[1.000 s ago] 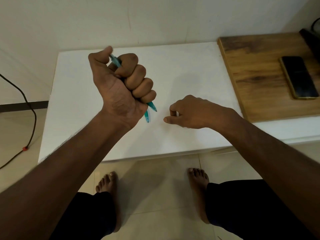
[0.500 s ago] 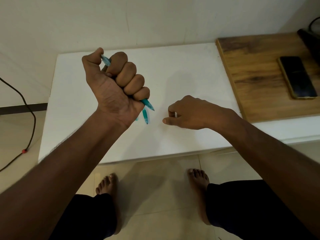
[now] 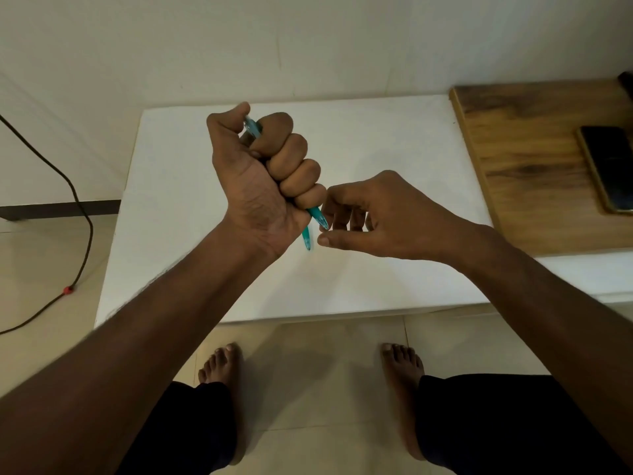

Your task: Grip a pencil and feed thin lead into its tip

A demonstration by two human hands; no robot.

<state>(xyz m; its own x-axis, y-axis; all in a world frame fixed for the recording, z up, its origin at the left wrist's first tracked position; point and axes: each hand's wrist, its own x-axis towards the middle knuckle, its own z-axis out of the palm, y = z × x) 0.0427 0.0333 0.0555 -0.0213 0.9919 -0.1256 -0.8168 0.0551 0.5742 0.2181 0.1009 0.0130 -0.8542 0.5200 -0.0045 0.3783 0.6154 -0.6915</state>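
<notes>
Now pens (image 3: 315,217) between fingers (image 3: 296,149) (fisted)

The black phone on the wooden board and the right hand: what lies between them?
In the head view, only bare wooden board and white tabletop lie between the black phone and the right hand.

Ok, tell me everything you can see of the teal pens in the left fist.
The teal pens look like translucent plastic; at least two tips show. The left hand grips them in a closed fist, raised over the white table, slanting from upper left to lower right. One clear-teal end pokes out by the thumb; two pointed tips stick out below the little finger. The right hand has its fingertips at the upper tip; contact is unclear.
</notes>
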